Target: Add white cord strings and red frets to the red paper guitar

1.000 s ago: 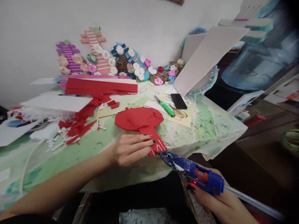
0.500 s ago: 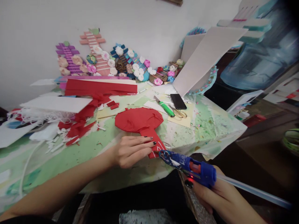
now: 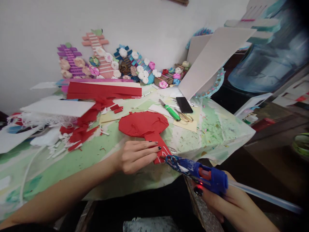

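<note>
A red paper-covered shape with a wide rounded body and a straight neck lies near the table's front edge. White lines of glue run over the neck. My left hand holds the neck, its fingers stretched across it and the thumb hidden. In my right hand is a blue glue gun with a small red light lit. A clear glue stick juts from its back. Its nozzle is at the neck's lower end, at or just above the paper.
Behind the red shape lie a green-handled knife, gold scissors and a phone. Red paper scraps and white foam boards cover the left side. Flower-decorated crafts lean on the wall. A water bottle stands at right.
The glue gun and my right hand have shifted slightly right, the nozzle moving a little along the neck's end. My left hand and the red shape stay almost where they were.
</note>
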The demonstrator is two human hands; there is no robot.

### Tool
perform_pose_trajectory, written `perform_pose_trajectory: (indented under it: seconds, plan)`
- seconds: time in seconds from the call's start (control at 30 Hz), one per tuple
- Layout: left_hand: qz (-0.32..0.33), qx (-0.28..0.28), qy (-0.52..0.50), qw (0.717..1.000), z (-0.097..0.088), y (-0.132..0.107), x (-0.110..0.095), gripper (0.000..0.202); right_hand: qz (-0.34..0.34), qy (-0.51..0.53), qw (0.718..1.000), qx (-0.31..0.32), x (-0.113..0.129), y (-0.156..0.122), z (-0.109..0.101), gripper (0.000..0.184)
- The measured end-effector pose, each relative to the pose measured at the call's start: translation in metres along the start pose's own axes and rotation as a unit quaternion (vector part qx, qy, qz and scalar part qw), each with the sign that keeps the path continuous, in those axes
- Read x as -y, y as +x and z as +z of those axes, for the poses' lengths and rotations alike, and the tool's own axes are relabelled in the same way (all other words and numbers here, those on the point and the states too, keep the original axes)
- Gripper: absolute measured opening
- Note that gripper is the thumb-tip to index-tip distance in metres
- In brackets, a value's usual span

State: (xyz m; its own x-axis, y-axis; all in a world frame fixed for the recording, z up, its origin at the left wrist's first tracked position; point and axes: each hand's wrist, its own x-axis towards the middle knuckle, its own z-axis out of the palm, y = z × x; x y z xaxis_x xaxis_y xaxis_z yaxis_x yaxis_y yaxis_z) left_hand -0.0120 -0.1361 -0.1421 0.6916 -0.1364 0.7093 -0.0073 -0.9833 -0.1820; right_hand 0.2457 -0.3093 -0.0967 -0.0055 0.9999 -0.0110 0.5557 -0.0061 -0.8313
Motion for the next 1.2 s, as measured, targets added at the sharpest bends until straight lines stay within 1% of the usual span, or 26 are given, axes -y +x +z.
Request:
perform_pose_trajectory:
  seconds: [0.17, 0.27, 0.37, 0.47, 0.63, 0.77, 0.93, 1.1, 1.2]
  plan:
    - [0.009, 0.001, 0.009, 1.000, -0.001, 0.002, 0.001, 0.014, 0.087, 0.078, 0.993, -0.013, -0.009, -0.009, 0.002, 0.043]
    - [0.016, -0.001, 0.014, 1.000, -0.002, 0.003, 0.001, 0.013, 0.112, 0.103, 0.988, -0.024, -0.009, -0.012, 0.002, 0.047]
    - [0.014, 0.007, 0.018, 1.000, -0.003, 0.003, 0.001, 0.015, 0.124, 0.108, 0.986, -0.017, -0.011, -0.014, 0.002, 0.048]
    - [0.005, 0.011, 0.013, 1.000, -0.003, 0.002, 0.002, 0.018, 0.115, 0.104, 0.988, -0.009, -0.013, -0.014, 0.002, 0.047]
    - [0.004, 0.014, 0.008, 1.000, -0.003, 0.001, 0.002, 0.018, 0.079, 0.087, 0.993, -0.018, -0.013, -0.013, 0.002, 0.040]
    - [0.001, 0.019, 0.009, 1.000, -0.003, 0.001, 0.002, 0.017, 0.071, 0.077, 0.994, -0.021, -0.012, -0.013, 0.003, 0.041]
    - [-0.002, 0.003, -0.002, 1.000, -0.002, 0.002, 0.002, 0.016, 0.059, 0.071, 0.995, -0.032, -0.016, -0.011, 0.007, 0.043]
    - [-0.009, -0.008, -0.007, 1.000, -0.003, 0.004, 0.001, 0.013, 0.023, 0.052, 0.998, -0.001, -0.020, -0.006, 0.005, 0.041]
    - [-0.005, -0.007, -0.003, 1.000, -0.003, 0.003, 0.001, 0.011, 0.028, 0.046, 0.999, -0.003, -0.018, -0.005, 0.004, 0.036]
